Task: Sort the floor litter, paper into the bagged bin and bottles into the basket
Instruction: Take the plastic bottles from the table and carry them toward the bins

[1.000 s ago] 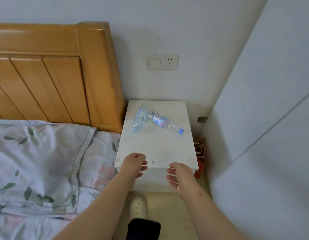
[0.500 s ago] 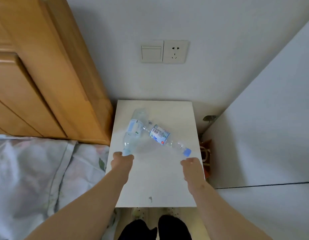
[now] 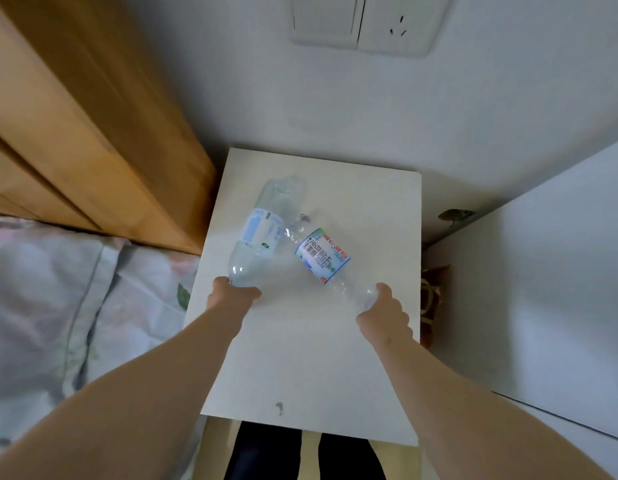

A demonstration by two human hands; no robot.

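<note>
Head-camera view looking steeply down at a white nightstand (image 3: pixel 335 368) in a bedroom corner. Behind the nightstand, pale grey wall (image 3: pixel 335 109), the largest surface in view. Left of the nightstand, orange-brown wooden headboard (image 3: pixel 75 133), with floral bedding (image 3: pixel 58 306) below it, reaching the nightstand's left edge. Right of the nightstand, plain white panel (image 3: pixel 543 306), standing close alongside. Over the nightstand's near half, two bare forearms (image 3: pixel 162 375) reaching in from the bottom corners. Below the nightstand's near edge, two dark trouser legs (image 3: pixel 266 452).

On the nightstand's far half, two clear plastic bottles lying on their sides, meeting near the nightstand's middle and spreading into a V open toward the viewer. On the left arm of the V, bottle with the pale blue label (image 3: pixel 262 233), base pointing toward the wall. On the right arm, bottle with the barcode label (image 3: pixel 323 259), edged in blue and green.

Left hand (image 3: pixel 231 296) near the nightstand's left edge, fingers curled round the neck end of the bottle with the pale blue label, cap hidden inside the grip. Right hand (image 3: pixel 383 313) near the nightstand's right edge, fingers wrapped round the neck end of the bottle with the barcode label, cap likewise hidden.

High on the wall above the nightstand, white switch and socket plate (image 3: pixel 363 22), cut off by the top edge. In the narrow gap right of the nightstand, reddish-brown bag (image 3: pixel 435 299) with pale handles. On the nightstand top near its front edge, small dark mark (image 3: pixel 279 408).
</note>
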